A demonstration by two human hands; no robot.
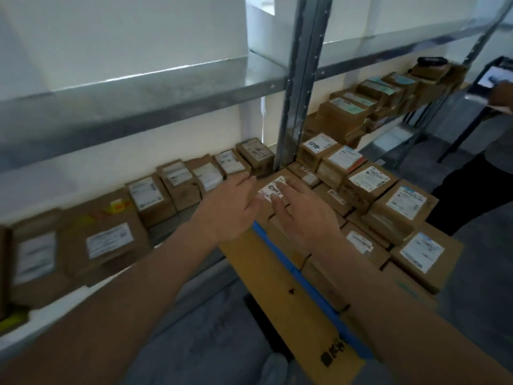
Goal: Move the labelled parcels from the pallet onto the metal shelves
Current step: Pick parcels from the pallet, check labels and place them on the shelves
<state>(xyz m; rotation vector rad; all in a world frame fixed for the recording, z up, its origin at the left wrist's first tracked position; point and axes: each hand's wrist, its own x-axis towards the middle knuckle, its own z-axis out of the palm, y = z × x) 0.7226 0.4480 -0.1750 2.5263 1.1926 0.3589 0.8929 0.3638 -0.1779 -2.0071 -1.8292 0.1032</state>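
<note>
Both bare forearms are seen closest to the lens, stretched forward over a long flat carton (280, 276) with a blue tape strip down its length. Past it, the left hand (230, 207) and the right hand (302, 215) are held with fingers straight and spread, nothing gripped yet.

A small brown cardboard parcel (273, 187) with a white label on top is sat right between the 2 hands, at the near corner of the parcel stack (388, 207) on the right. The pallet itself can't be made out under the pile. The right fingertips look to be touching the label, while the left hand is set just beside the parcel's left edge. So the box lies straight ahead of both hands, the right one a touch nearer. Its long axis can't really be judged, too much is covered.

A row of similar labelled boxes (177, 184) is already lined up on the metal shelf (155, 93) to the left, so the carry would probably go leftward past the grey steel upright (299, 87). Everything looks matte, boxy and easy to squeeze from 2 sides.
</note>
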